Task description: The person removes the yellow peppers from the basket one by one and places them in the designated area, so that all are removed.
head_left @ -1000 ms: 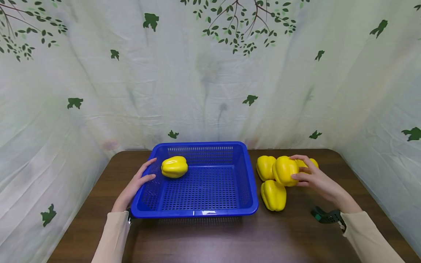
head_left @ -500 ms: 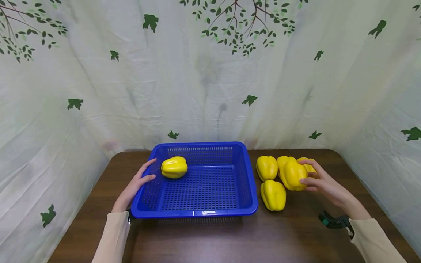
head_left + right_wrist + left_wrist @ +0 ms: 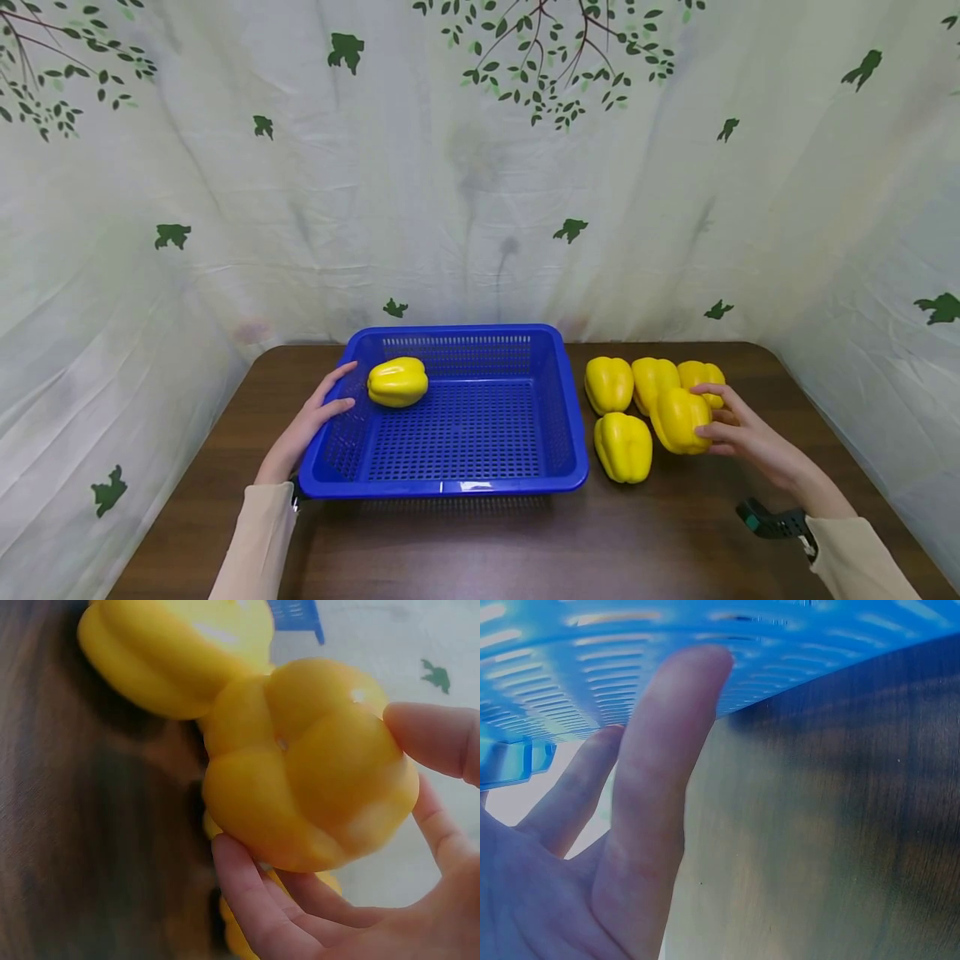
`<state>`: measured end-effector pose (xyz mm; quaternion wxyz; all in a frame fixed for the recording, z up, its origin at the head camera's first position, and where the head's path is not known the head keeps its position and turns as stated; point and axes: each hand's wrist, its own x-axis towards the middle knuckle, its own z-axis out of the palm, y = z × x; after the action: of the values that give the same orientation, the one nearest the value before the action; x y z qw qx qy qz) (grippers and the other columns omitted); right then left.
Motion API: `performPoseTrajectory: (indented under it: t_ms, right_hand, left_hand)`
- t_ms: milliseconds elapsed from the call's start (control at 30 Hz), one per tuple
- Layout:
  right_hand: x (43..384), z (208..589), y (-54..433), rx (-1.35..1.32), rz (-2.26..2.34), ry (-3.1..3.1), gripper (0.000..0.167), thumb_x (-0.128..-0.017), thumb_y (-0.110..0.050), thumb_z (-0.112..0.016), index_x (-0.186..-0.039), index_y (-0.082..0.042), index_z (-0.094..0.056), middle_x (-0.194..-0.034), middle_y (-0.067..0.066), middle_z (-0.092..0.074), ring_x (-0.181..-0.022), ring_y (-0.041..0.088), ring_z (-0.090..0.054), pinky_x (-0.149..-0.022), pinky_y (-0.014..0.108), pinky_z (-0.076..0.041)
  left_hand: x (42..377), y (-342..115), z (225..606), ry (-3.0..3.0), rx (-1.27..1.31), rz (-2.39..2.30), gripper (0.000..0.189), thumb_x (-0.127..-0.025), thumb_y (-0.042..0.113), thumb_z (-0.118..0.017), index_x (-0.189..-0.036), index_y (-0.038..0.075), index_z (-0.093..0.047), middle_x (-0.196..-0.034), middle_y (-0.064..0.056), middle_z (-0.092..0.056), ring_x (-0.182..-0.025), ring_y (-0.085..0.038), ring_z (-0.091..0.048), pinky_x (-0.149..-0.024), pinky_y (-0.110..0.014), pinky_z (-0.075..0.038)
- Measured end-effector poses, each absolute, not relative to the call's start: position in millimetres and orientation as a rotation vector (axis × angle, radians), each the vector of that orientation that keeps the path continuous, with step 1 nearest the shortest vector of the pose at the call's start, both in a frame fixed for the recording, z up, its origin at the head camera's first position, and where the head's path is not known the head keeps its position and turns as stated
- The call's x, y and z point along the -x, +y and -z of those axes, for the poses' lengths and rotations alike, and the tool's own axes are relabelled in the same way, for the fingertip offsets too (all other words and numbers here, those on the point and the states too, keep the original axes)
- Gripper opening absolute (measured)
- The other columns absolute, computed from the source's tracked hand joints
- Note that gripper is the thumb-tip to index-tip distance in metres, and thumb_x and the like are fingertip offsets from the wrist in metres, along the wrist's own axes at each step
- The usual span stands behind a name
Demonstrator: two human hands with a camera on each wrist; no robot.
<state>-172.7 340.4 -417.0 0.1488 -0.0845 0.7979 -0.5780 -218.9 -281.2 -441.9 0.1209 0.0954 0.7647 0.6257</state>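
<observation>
My right hand (image 3: 738, 429) holds a yellow bell pepper (image 3: 680, 421) between thumb and fingers, in front of the other peppers. The right wrist view shows the lobed end of this held pepper (image 3: 307, 769). At the left side of a blue plastic basket (image 3: 442, 486), my left hand (image 3: 303, 425) grips the rim. In the left wrist view, fingers (image 3: 656, 787) lie against the slotted outer wall. One yellow pepper (image 3: 397, 382) lies inside the basket at the back left. Right of the basket stand several more peppers, including a front one (image 3: 623, 447) and a back one (image 3: 608, 385).
The brown wooden table (image 3: 480, 550) runs on in front of the basket. A pale curtain (image 3: 480, 250) with printed leaves hangs behind and along both sides. A dark wrist strap (image 3: 772, 521) sits on my right wrist.
My right hand has moved toward me and slightly right with the pepper it holds. More of the back peppers now shows. The left hand and basket have stayed put.
</observation>
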Motion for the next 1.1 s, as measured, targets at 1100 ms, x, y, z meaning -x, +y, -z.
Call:
performPoseTrajectory:
  t_ms: [1100]
  right_hand:
    - [171, 447, 334, 0.15, 1.574, 2.28, 0.063, -0.094, -0.02, -0.06, -0.142, -0.008, -0.021, -0.141, 0.034, -0.019, -0.12, 0.043, -0.04, -0.09, 0.045, -0.045]
  left_hand:
    - [218, -281, 441, 2.243, -0.277, -1.815, 0.06, -0.101, 0.029, -0.045, -0.153, 0.029, -0.014, -0.156, -0.014, -0.007, -0.127, -0.051, -0.032, -0.092, -0.06, -0.042]
